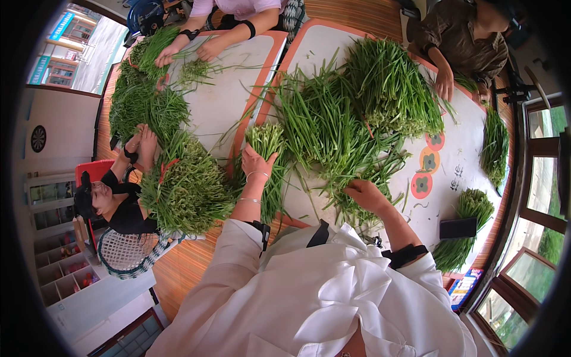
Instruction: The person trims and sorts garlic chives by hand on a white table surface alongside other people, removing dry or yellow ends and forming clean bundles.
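My left hand point(258, 163) is wrapped around a bunch of flowering chives point(267, 136), its pale bud ends gathered at the top and the green lengths hanging down towards me. Two bangles circle that wrist. To the right, my right hand point(366, 195) has its fingers curled at the near edge of loose chive stalks point(330, 129) spread over the white table mat point(308, 196). Whether a stalk is pinched in those fingers is hidden. Behind the loose stalks lies a large bundle of chives point(392, 89) with a red tie partly visible.
A big tied bundle point(192, 192) sits at the left beside a seated person point(118, 196). Two more people handle stalks across the tables, one in pink point(241, 31), one in brown point(464, 40). At right, a dark phone point(458, 228) rests on a smaller bunch point(475, 203).
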`<action>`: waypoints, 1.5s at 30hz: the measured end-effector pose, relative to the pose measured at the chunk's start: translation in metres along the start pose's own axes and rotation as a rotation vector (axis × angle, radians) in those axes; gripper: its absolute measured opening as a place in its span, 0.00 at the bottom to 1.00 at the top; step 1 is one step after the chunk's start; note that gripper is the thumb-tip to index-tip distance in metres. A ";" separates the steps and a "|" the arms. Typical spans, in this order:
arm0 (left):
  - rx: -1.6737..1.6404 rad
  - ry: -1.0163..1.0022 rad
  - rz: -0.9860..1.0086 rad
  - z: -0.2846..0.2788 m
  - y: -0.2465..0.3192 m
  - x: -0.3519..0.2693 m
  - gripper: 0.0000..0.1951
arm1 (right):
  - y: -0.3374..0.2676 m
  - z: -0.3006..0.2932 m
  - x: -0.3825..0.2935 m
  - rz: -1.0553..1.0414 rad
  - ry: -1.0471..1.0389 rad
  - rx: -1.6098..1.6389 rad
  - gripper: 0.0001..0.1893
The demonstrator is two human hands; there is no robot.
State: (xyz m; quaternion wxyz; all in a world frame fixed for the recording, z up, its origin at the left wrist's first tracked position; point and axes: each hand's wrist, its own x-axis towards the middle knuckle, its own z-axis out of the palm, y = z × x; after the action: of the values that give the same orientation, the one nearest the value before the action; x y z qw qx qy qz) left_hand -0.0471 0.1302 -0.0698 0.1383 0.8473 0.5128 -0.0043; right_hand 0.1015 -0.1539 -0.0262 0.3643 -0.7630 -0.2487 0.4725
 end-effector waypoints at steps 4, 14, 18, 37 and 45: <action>-0.046 -0.019 0.018 0.000 -0.004 0.001 0.50 | 0.001 -0.002 -0.002 0.028 0.003 -0.002 0.13; -0.018 -0.147 0.017 -0.016 -0.018 -0.021 0.61 | 0.005 0.002 0.003 0.082 -0.024 -0.047 0.13; 0.004 -0.258 -0.055 -0.022 -0.016 -0.012 0.62 | 0.014 0.004 0.009 0.069 -0.017 -0.013 0.13; 0.240 -0.021 0.002 -0.008 -0.004 -0.042 0.52 | 0.011 0.011 0.007 0.022 0.012 -0.097 0.11; 0.144 0.089 0.328 -0.034 0.030 -0.074 0.49 | 0.009 0.011 0.005 0.104 -0.017 -0.061 0.15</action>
State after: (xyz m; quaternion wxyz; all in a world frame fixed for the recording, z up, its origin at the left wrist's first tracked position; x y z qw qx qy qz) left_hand -0.0608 0.0606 -0.0190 0.0530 0.9267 0.3715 0.0191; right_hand 0.0945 -0.1520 -0.0392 0.3137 -0.7817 -0.2258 0.4894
